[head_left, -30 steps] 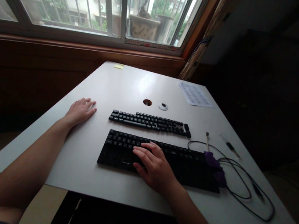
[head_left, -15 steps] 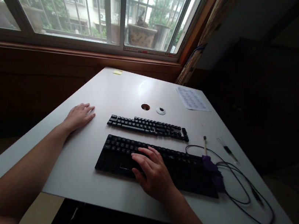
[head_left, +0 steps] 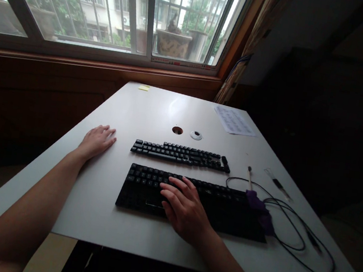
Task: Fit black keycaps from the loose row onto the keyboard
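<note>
My left hand (head_left: 97, 141) lies flat on the white table, fingers a little spread, with nothing in it. My right hand (head_left: 185, 206) rests over the black keyboard (head_left: 237, 218), its fingers stretched out and apart near the lower edge of the upper key rows. Keycaps stand on the keyboard's top rows, while its lower part looks dark and bare. What lies directly beneath the right palm is hidden. Behind the keyboard, loose black keycaps (head_left: 179, 154) are set out in rows, with some gaps towards their right side.
A purple cloth (head_left: 255, 200) lies over the keyboard's right end, near a small brush (head_left: 249, 177). A black cable (head_left: 292, 212) coils at the right, beside a wire tool with a dark handle (head_left: 278, 184). Farther back are a table hole (head_left: 177, 130), a white ring (head_left: 196, 135) and printed sheets (head_left: 234, 121).
The view has shifted very slightly. My right thumb has drawn in a little under the fingers; my left hand stays where it was on the table.
</note>
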Motion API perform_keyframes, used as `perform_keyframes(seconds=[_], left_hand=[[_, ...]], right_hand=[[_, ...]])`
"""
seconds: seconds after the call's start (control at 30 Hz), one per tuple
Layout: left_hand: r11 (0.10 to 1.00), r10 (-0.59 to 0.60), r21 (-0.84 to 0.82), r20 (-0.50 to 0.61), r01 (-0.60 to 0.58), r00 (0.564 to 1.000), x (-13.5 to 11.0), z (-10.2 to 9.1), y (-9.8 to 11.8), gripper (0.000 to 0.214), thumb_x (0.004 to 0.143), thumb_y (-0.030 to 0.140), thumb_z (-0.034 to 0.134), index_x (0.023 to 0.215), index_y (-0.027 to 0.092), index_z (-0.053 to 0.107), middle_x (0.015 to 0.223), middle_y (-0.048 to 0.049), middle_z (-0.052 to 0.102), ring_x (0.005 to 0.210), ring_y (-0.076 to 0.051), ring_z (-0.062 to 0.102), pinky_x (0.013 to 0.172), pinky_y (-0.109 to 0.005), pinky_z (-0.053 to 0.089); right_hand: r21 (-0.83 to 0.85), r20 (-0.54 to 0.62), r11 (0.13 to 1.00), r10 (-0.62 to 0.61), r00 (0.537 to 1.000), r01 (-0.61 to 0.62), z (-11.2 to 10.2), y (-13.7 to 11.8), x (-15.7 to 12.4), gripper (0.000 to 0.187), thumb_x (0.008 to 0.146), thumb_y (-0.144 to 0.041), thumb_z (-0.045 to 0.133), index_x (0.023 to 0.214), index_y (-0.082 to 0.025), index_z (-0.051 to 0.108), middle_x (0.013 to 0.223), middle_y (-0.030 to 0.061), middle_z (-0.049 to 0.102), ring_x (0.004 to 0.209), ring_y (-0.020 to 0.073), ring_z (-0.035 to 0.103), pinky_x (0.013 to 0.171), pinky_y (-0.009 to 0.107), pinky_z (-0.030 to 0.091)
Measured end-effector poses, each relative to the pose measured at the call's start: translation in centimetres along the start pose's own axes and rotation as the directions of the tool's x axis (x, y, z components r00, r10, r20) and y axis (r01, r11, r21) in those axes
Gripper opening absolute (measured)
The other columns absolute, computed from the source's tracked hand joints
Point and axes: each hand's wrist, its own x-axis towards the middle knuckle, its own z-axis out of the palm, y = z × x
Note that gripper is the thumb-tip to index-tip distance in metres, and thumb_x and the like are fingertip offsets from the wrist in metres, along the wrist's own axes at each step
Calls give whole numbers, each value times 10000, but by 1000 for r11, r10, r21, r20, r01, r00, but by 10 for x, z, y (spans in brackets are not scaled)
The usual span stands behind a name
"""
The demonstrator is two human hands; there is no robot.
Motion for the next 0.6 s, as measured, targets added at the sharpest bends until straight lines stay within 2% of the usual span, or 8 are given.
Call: perform_keyframes(seconds=[0.13,0.33,0.43,0.6], left_hand=[[1000,2,-1,-7,-2,1000,-1,0,1,621,1027,537,337,1513,202,529,1578,-151,484,1449,-333,442,1192,-473,345],[1000,-3,-7,-9,3,1000,-1,1,0,628,1027,540,330,1518,201,525,1585,-154,476,1456,-346,435,1190,-490,351],[1000,-7,-10,-10,7,1000,-1,1,0,626,1026,542,330,1517,207,528,1588,-149,474,1460,-343,432,1194,-490,347],[1000,-13,-9,-4,13,1000,-1,1,0,634,1026,552,322,1525,213,519,1599,-140,464,1472,-338,419,1205,-483,334]], right_hand=[[30,-27,999,25,999,-24,-1,0,2,201,991,-164,580,1164,-255,624,1201,37,768,1282,267,622,1170,573,396],[58,-138,995,84,987,-77,-5,4,2,239,965,-121,558,1154,-253,622,1160,63,761,1159,262,654,1076,526,482],[77,-102,995,73,992,-66,-4,5,1,296,964,-110,548,1208,-265,612,1166,61,763,1161,263,648,1045,511,506],[49,-27,997,61,998,-59,0,4,0,342,982,-123,540,1293,-261,575,1231,90,741,1243,273,623,1083,546,483]])
